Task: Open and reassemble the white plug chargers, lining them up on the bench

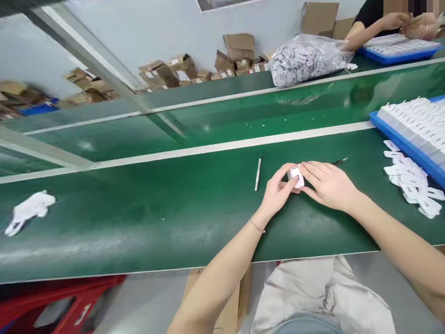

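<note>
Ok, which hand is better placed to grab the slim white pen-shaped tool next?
Left, I'd judge: the tool lies beside the left hand, while the right hand is farther, across the small white plastic block both hold.

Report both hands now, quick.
Left hand: closed on the small white plastic piece, thumb on its face.
Right hand: fingers together against the same piece's other side.

Cardboard boxes (pixel 182 68) near pale wall (pixel 156 32)
</note>
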Motion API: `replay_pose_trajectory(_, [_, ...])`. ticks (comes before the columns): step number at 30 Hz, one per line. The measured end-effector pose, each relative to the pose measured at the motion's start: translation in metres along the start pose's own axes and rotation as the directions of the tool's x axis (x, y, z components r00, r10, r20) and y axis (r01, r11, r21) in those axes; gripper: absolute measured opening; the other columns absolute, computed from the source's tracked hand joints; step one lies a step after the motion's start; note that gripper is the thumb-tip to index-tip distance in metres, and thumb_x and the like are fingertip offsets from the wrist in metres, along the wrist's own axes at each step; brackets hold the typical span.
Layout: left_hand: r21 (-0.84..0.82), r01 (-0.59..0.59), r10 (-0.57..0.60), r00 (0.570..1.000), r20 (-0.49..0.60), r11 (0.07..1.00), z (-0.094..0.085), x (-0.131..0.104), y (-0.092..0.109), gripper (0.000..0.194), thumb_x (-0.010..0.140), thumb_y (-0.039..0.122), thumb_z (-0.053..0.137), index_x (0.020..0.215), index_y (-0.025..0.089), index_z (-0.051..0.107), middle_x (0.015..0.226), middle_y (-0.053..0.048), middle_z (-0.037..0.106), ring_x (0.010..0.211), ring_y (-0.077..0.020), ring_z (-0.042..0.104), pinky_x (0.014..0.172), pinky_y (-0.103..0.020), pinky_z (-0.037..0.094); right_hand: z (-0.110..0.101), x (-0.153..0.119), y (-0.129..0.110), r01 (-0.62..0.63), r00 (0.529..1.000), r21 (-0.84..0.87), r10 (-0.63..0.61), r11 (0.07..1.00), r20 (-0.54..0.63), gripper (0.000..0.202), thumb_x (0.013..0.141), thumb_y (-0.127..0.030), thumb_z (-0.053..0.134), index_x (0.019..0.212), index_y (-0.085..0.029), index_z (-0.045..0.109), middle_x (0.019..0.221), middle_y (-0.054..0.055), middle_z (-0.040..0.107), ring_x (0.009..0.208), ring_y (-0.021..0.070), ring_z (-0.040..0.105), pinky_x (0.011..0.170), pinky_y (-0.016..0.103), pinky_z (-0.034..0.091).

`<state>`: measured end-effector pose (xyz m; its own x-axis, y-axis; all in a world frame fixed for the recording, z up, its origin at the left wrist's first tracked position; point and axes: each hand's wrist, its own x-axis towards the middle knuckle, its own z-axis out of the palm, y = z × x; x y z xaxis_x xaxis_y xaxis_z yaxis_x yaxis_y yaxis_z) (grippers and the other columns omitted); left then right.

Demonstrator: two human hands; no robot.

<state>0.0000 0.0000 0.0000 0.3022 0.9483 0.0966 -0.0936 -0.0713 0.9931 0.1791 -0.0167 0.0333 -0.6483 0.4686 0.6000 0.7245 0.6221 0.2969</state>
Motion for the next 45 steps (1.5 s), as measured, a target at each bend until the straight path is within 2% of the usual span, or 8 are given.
replay_pose_trajectory(13, [-0.174, 0.073, -0.075, 0.997, -0.007, 0.982, -0.003, 0.002, 0.009, 0.039, 0.074, 0.037, 0.074, 0.108, 0.021, 0.066, 0.122, -0.005, 0.058, 0.085, -0.0158, 0.064, 0.074, -0.033, 0.064, 0.003, 0.001, 0.0, 0.015, 1.0, 0.039, -0.014, 0.999, -0.014, 0.041, 0.096, -0.032, 0.048, 0.119, -0.002, 0.062, 0.114, 0.014, 0.069, 0.101, 0.0252, 0.064, 0.08, 0.036, 0.053])
replay_pose_trajectory(17, [-0.194, 0.072, -0.074, 0.997, -0.005, 0.978, -0.004, 0.002, 0.008, 0.038, 0.075, 0.037, 0.074, 0.109, 0.021, 0.066, 0.123, -0.006, 0.058, 0.088, -0.0164, 0.063, 0.075, -0.033, 0.063, 0.002, 0.001, -0.002, -0.13, 0.989, 0.248, 0.106, 0.96, 0.107, 0.042, 0.097, -0.034, 0.045, 0.125, -0.005, 0.059, 0.119, 0.015, 0.066, 0.108, 0.0284, 0.062, 0.086, 0.042, 0.054])
replay_pose_trajectory(19, [-0.195, 0.055, -0.056, 0.998, 0.002, 0.979, -0.003, 0.001, 0.007, 0.038, 0.075, 0.037, 0.074, 0.109, 0.021, 0.067, 0.123, -0.005, 0.058, 0.088, -0.0161, 0.063, 0.074, -0.033, 0.063, 0.004, 0.001, -0.003, -0.316, 0.946, 0.442, 0.241, 0.84, 0.218, 0.043, 0.096, -0.036, 0.046, 0.13, -0.011, 0.056, 0.124, 0.013, 0.063, 0.11, 0.0272, 0.061, 0.088, 0.043, 0.055])
replay_pose_trajectory(22, [-0.159, 0.009, -0.003, 0.999, 0.037, 0.987, -0.003, 0.0, 0.006, 0.037, 0.076, 0.039, 0.073, 0.109, 0.021, 0.067, 0.128, -0.006, 0.055, 0.092, -0.0175, 0.064, 0.075, -0.032, 0.063, 0.011, 0.001, -0.002, -0.571, 0.818, 0.68, 0.392, 0.46, 0.421, 0.044, 0.091, -0.042, 0.052, 0.13, -0.022, 0.053, 0.131, 0.01, 0.057, 0.106, 0.0223, 0.062, 0.086, 0.04, 0.057])
replay_pose_trajectory(25, [-0.084, -0.07, 0.075, 0.995, 0.058, 0.994, -0.002, -0.002, 0.007, 0.036, 0.079, 0.04, 0.07, 0.11, 0.02, 0.067, 0.135, -0.008, 0.05, 0.101, -0.0217, 0.063, 0.077, -0.031, 0.062, 0.019, 0.001, 0.002, -0.602, 0.762, 0.792, 0.367, 0.101, 0.533, 0.047, 0.087, -0.046, 0.057, 0.128, -0.025, 0.051, 0.131, 0.008, 0.056, 0.112, 0.0214, 0.059, 0.095, 0.042, 0.053])
replay_pose_trajectory(28, [0.098, -0.178, 0.172, 0.983, 0.071, 0.979, 0.0, -0.006, 0.008, 0.032, 0.084, 0.036, 0.065, 0.111, 0.019, 0.067, 0.134, -0.01, 0.053, 0.107, -0.0237, 0.062, 0.075, -0.029, 0.061, 0.023, 0.0, 0.008, -0.591, 0.746, 0.803, 0.325, -0.077, 0.581, 0.053, 0.085, -0.049, 0.06, 0.131, -0.026, 0.049, 0.129, 0.009, 0.056, 0.116, 0.0216, 0.056, 0.102, 0.044, 0.048])
replay_pose_trajectory(35, [0.252, -0.196, 0.205, 0.979, -0.007, 0.948, 0.004, -0.01, 0.01, 0.048, 0.081, 0.035, 0.068, 0.125, 0.023, 0.055, 0.139, -0.012, 0.044, 0.077, -0.0109, 0.065, 0.069, -0.025, 0.059, 0.022, -0.002, 0.012, -0.609, 0.726, 0.793, 0.389, -0.018, 0.567, 0.057, 0.081, -0.06, 0.06, 0.127, -0.026, 0.06, 0.111, 0.008, 0.055, 0.107, 0.0223, 0.057, 0.098, 0.044, 0.048])
replay_pose_trajectory(45, [0.006, -0.145, 0.145, 0.989, -0.009, 0.989, 0.005, -0.006, 0.005, 0.055, 0.072, 0.043, 0.077, 0.117, 0.019, 0.055, 0.118, -0.009, 0.052, 0.111, -0.0221, 0.057, 0.097, -0.036, 0.051, 0.018, 0.002, -0.003, -0.555, 0.724, 0.824, 0.552, 0.111, 0.413, 0.056, 0.088, -0.065, 0.045, 0.127, -0.027, 0.058, 0.116, 0.009, 0.058, 0.109, 0.0226, 0.054, 0.097, 0.042, 0.046])
